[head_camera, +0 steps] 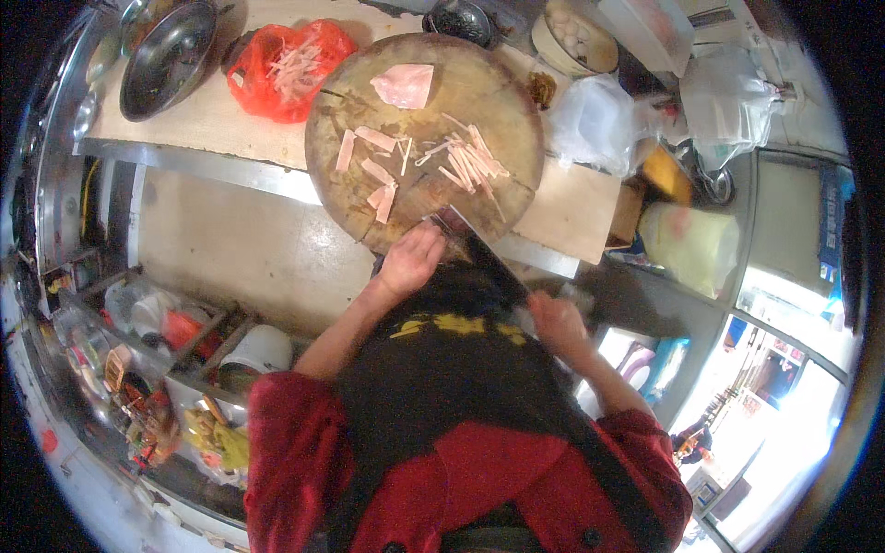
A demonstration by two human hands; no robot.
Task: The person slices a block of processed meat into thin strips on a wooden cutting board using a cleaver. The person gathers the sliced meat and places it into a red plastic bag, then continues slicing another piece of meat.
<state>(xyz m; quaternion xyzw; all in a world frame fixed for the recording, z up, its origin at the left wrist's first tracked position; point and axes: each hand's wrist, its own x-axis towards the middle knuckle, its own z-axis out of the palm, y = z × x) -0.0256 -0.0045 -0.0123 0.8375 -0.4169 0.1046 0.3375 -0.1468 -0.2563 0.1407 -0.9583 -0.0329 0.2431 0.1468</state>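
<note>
A round wooden chopping block point(477, 76) lies before me. My right hand point(561, 325) grips the handle of a cleaver point(491, 259), whose blade reaches up and left to the block's near edge. Close to the blade's far end, my left hand point(413, 256) rests with curled fingers at that edge; whether something is beneath them is hidden. Farther up the block sits a flat piece of pink meat, perhaps ham point(406, 86). Several thin pink strips point(471, 160) are heaped at the right, and short slabs point(375, 138) lie scattered at the left.
Left of the block, a red plastic bag point(257, 93) holds more pale strips, beside a dark wok point(169, 59). A bowl of eggs point(574, 45) stands behind at the right, near clear plastic bags point(594, 121). A thin board point(577, 207) adjoins the block's right side.
</note>
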